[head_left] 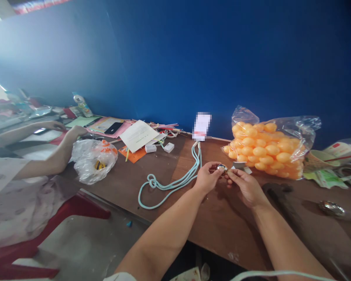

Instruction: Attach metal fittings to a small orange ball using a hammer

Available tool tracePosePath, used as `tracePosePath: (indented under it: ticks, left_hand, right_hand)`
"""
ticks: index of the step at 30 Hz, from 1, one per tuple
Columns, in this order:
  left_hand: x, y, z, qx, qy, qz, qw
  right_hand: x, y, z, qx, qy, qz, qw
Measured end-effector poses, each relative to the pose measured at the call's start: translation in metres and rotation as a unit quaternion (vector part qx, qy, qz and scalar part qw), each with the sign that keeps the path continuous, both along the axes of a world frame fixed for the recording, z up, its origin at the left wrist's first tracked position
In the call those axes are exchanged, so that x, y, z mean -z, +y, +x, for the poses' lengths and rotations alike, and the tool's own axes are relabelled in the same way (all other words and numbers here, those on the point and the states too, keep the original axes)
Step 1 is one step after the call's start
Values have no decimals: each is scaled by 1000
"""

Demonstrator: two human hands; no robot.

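Over the brown table, my left hand (208,178) is closed around the near side of a small, shiny, rounded metallic object (222,168). The thumb and forefinger of my right hand (247,188) pinch at that object's right edge. Fingers cover much of it, so its exact kind is unclear. Just beyond my right fingers lie small pale scraps (247,170). A light-blue cord (175,186) lies looped to the left of my hands. A clear plastic bag of orange balls (266,150) stands behind my right hand.
A second shiny rounded object (332,208) lies at far right, near a cup (318,160). Left are a knotted clear plastic bag (90,164), papers (139,136), a dark phone (114,128) and small white boxes (169,147). Another person's arm (55,158) rests there. A blue partition (175,66) stands behind.
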State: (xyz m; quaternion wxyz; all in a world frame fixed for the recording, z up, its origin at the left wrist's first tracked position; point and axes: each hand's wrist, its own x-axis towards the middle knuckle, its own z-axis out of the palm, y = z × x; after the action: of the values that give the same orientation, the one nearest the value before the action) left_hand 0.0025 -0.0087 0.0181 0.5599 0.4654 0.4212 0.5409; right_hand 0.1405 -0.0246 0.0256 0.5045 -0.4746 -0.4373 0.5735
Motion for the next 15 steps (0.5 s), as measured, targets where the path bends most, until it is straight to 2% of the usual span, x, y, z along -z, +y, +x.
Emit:
tracePosePath:
  ticks: [8, 15]
  left_hand:
    - [-2, 0, 1, 4, -24, -16, 1000]
    - [-1, 0, 1, 1, -6, -8, 1000]
  right_hand:
    - [0, 0, 1, -3, 2, -6, 1000]
    - [2, 1, 2, -12, 20, -11, 1000]
